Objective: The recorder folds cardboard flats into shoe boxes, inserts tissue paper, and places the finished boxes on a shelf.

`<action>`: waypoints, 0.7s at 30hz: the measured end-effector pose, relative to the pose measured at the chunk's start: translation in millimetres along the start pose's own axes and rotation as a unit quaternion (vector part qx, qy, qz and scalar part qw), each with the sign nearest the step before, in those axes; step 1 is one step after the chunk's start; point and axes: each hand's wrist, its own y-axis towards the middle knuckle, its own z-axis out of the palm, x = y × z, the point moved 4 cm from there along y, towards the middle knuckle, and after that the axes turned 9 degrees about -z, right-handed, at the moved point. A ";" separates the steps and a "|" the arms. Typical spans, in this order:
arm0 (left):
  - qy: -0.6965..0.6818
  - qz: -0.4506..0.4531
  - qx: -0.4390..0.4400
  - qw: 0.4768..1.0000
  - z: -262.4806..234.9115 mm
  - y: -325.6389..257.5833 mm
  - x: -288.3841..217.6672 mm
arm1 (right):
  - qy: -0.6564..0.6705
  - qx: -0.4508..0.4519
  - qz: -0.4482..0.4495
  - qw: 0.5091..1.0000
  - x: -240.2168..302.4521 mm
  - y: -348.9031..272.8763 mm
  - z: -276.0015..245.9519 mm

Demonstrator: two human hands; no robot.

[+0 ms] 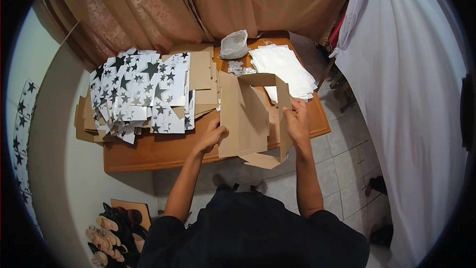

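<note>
Between my two hands is a brown cardboard box (243, 119), partly folded, held above the front part of the wooden table. My left hand (212, 137) grips its left panel near the lower edge. On the other side, my right hand (297, 119) is closed on the upright right panel. The box's middle stands open, with the tabletop showing through. One flap (261, 160) hangs out at the bottom, toward me. Left of the box lies a heap of white sheets with black and grey stars (144, 92).
Flat brown cardboard pieces (201, 69) lie beside and under the star sheets. At the back of the wooden table (144, 159) are a clear plastic bag (234, 44), small silvery packets (236, 67) and a stack of white paper (287, 67). Shoes (111, 233) stand lower left; a white curtain (401, 69) hangs right.
</note>
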 end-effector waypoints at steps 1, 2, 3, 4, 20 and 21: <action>-0.003 -0.001 -0.006 1.000 7.3 5.8 6.3 | -0.019 0.005 -0.008 1.000 -3.1 2.3 -0.6; 0.049 0.046 -0.036 0.997 11.4 13.6 12.5 | -0.037 0.011 -0.016 0.999 -7.1 5.0 -0.7; 0.103 0.091 -0.061 0.989 16.8 16.9 9.6 | -0.036 0.013 -0.016 0.999 -14.4 7.6 -0.9; 0.142 0.062 -0.062 0.986 19.2 20.9 12.2 | -0.040 0.010 -0.005 0.999 -23.6 9.8 -0.2; 0.338 0.028 -0.178 0.924 13.9 79.7 34.5 | -0.103 0.074 -0.047 0.991 -168.9 38.2 88.8; 0.338 0.037 -0.180 0.923 11.4 87.1 33.2 | -0.104 0.068 -0.054 0.991 -167.0 44.2 93.8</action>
